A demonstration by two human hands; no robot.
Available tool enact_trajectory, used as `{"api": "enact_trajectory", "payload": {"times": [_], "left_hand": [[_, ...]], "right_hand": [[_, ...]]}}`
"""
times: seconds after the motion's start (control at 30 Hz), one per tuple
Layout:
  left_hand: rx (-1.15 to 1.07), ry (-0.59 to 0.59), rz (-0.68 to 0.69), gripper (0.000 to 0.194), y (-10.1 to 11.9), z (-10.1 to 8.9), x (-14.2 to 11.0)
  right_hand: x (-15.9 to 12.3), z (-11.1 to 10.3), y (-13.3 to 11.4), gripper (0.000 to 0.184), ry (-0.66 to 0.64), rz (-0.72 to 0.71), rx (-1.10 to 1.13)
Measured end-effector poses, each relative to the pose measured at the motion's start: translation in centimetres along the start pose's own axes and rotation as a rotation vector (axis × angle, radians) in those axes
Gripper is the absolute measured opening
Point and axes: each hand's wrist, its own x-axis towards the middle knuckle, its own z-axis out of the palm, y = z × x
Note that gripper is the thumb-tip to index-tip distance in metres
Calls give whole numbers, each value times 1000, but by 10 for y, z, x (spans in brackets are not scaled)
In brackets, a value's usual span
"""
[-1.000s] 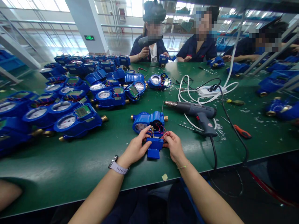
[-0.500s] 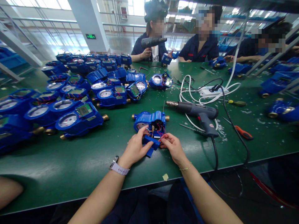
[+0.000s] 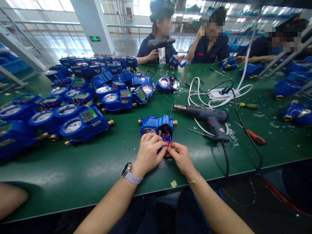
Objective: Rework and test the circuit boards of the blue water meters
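Note:
A blue water meter (image 3: 156,123) with brass ends lies on the green table in front of me, its housing open and thin wires coming out towards me. My left hand (image 3: 149,152) is closed, thumb and fingertips pinching the red wires (image 3: 168,143) at the near side of the meter. Opposite it, my right hand (image 3: 179,156) pinches the same wires, its fingertips meeting those of the left. The blue cover piece below the meter is mostly hidden under my left hand.
Many blue water meters (image 3: 85,120) crowd the left side. To the right lie a heat gun (image 3: 204,115), an orange-handled screwdriver (image 3: 255,137), a white power strip (image 3: 221,93) and cables. Co-workers (image 3: 158,48) sit across the table; a person's arm (image 3: 12,200) rests at lower left.
My left hand has left the blue cover piece, moved right and closed on the wires beside my right hand. Across the table, one co-worker has raised a hand towards the head.

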Motion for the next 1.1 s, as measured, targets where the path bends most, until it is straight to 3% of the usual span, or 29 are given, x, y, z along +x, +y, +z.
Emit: {"api": "enact_trajectory", "payload": {"times": [0.57,1.1], "left_hand": [[5,2,-21,12,-3,8,-2],[-51,-21,-46,6,-7,13,-2]], "right_hand": [[-1,-2,-11,16,41,117,52],[4,-9,-12,16,-60,154,77]]}}
